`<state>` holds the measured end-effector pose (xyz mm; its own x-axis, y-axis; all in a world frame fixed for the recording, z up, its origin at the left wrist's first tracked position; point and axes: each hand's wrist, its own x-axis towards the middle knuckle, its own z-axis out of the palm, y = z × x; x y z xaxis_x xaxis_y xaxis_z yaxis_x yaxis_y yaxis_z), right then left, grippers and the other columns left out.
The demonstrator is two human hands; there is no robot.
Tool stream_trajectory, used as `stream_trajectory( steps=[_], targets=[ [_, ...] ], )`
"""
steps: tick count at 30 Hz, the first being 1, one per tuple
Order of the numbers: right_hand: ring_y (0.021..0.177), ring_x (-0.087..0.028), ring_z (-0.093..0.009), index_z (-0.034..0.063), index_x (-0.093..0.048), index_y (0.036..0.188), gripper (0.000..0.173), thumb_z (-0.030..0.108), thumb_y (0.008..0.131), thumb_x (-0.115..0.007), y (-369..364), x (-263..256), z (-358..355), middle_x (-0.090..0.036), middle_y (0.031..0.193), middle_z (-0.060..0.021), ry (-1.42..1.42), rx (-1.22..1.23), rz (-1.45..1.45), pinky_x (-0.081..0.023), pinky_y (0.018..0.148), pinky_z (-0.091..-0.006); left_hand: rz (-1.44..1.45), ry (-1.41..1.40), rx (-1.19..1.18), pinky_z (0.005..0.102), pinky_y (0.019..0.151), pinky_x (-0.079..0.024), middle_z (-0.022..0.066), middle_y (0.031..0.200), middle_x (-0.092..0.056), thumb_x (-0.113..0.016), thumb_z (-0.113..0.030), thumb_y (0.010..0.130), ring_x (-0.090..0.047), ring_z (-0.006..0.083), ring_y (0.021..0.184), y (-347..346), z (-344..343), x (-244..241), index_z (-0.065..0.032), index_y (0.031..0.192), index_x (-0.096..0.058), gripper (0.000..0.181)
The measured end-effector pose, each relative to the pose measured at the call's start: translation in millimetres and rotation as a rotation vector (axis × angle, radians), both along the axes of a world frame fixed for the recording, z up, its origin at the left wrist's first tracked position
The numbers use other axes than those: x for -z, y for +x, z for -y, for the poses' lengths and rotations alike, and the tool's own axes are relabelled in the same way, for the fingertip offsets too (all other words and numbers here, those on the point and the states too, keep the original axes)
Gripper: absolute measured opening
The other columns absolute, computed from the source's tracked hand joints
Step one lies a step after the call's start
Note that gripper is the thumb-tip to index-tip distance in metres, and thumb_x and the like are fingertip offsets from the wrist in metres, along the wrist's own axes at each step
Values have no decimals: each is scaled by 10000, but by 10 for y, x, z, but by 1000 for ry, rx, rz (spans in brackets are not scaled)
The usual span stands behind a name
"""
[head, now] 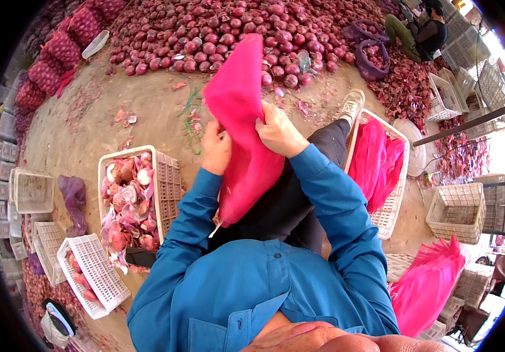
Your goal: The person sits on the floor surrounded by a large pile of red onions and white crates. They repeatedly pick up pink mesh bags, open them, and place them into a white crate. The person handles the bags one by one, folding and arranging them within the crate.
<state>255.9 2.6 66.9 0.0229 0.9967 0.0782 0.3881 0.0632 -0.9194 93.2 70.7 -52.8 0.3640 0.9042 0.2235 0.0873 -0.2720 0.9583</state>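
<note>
A bright pink mesh sack [246, 127] hangs in folds between my hands, over my lap. My left hand [217, 148] is closed on its left edge, and my right hand [279, 132] pinches its right edge with thumb and fingers. The sack's upper part points toward a big heap of red onions [217, 39]; its lower end, with a white drawstring, lies near my waist. To my right, folded pink mesh sacks [373, 163] lie in a white plastic crate [387, 231]. On my left stands a white crate [169, 189] filled with onion skins and onions.
Filled onion sacks [63, 53] are stacked at the upper left. Green twine [191, 127] lies on the floor. More pink sacks [428, 286] hang at the lower right. A person [424, 33] sits at the upper right, near purple mesh sacks [372, 72]. A tipped white crate [98, 277] is at the lower left.
</note>
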Motion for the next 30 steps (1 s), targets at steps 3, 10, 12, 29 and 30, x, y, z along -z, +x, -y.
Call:
stream_trajectory(
  steps=[3,10,12,29,30],
  targets=[
    [924,-539,-380,129,-554,1073,357,44,728,-523,-46,64,18,-561,997,-188,199,226,546,-476,712,-469,285,-239,-55,276,846,-445,83,1114,-566,-506,-224,925,-551,169,1010,32,243,-634,-49,1296,-388,427],
    [979,-515,-388,67,-540,1091,340,100,753,-538,-199,167,-49,-529,1055,-203,419,-13,376,-455,822,-438,734,-683,188,333,884,-455,101,1150,-556,-439,-235,953,-539,193,1061,153,185,-510,-10,1202,-456,336],
    [997,-518,-378,46,-546,1084,322,89,766,-521,-92,142,-92,-537,1059,-203,334,-127,112,-439,850,-423,810,-811,49,371,929,-436,104,1169,-564,-400,-220,964,-541,218,1083,134,135,-509,-22,1180,-494,308],
    [735,-615,-223,11,-547,1093,344,106,764,-575,-22,99,-105,-644,822,-129,22,163,-232,-480,699,-321,568,-393,-88,392,938,-417,111,1235,-508,-454,-213,945,-495,205,1128,-29,16,-510,-21,1256,-427,367],
    [733,-619,-248,20,-547,1099,352,116,761,-574,-40,104,-95,-644,818,-137,37,175,-171,-481,700,-335,462,-318,-142,387,926,-424,107,1229,-509,-453,-220,946,-491,197,1129,-48,67,-497,-28,1252,-432,362]
  ],
)
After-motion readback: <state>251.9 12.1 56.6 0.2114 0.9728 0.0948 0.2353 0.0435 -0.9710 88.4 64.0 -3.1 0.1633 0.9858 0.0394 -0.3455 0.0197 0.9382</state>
